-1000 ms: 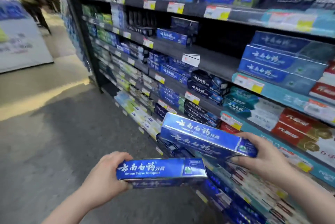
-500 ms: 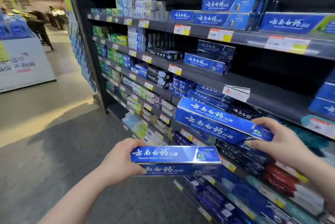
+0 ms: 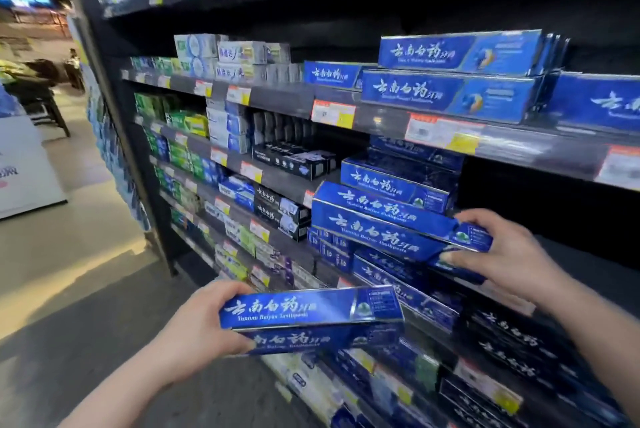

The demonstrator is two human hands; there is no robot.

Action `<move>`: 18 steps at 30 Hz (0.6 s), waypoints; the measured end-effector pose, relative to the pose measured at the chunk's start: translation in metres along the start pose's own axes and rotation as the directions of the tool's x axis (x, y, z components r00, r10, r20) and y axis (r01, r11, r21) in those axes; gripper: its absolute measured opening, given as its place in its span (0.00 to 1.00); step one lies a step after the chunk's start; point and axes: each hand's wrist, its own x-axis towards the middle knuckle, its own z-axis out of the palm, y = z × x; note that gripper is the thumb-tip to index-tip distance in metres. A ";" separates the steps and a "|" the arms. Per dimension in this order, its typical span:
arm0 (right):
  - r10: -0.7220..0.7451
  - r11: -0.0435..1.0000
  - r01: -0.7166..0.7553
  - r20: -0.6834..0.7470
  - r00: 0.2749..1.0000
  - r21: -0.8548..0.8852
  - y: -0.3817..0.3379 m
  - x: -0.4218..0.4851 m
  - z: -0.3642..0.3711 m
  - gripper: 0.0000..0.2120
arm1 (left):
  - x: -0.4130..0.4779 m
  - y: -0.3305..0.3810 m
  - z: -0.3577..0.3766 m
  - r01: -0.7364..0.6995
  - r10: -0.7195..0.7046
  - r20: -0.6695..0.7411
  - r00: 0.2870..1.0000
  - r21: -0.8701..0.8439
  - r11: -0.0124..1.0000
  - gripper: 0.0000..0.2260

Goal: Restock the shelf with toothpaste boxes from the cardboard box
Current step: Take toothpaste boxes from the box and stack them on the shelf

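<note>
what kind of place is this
Most likely a supermarket or drugstore toothpaste aisle: tiered dark metal shelves packed with boxed toothpaste, red-and-yellow price tags along the shelf edges, and an open shop floor beyond the aisle end.

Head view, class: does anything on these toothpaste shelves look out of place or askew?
Nothing stands out. The shelved boxes lie in neat stacks; only the blue toothpaste boxes in the right hand and left hand tilt, since they are not yet shelved.

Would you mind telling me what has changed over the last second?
The right hand has lifted its blue toothpaste boxes up toward the matching stack on the shelf. The left hand still holds its own boxes low, in the same grip. Nothing was released.
</note>
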 end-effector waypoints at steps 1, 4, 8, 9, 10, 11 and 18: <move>0.015 1.000 -0.015 -0.017 1.000 0.011 -0.001 0.013 0.003 0.22 | 0.011 -0.003 -0.001 -0.008 0.008 0.004 1.000 -0.006 1.000 0.21; 0.025 0.999 -0.027 -0.051 0.998 -0.032 -0.003 0.047 0.010 0.23 | 0.046 -0.011 -0.007 -0.047 0.047 0.026 0.999 0.004 0.999 0.22; 0.042 0.996 -0.051 -0.109 0.993 -0.080 -0.006 0.081 0.022 0.22 | 0.096 -0.023 -0.016 -0.100 0.099 0.077 0.992 0.014 0.995 0.24; 0.055 0.993 -0.067 -0.122 0.991 -0.099 -0.005 0.088 0.025 0.23 | 0.107 -0.025 -0.018 -0.111 0.110 0.086 0.990 0.009 0.994 0.25; 0.065 0.990 -0.081 -0.134 0.989 -0.118 -0.005 0.094 0.029 0.23 | 0.119 -0.028 -0.019 -0.127 0.126 0.092 0.988 0.003 0.992 0.26; 0.074 0.986 -0.095 -0.148 0.986 -0.134 -0.004 0.100 0.032 0.24 | 0.131 -0.030 -0.022 -0.146 0.146 0.100 0.984 -0.008 0.989 0.26; 0.173 0.951 -0.214 -0.187 0.967 -0.223 0.006 0.119 0.056 0.30 | 0.200 -0.041 -0.043 -0.286 0.301 0.203 0.932 -0.098 0.953 0.24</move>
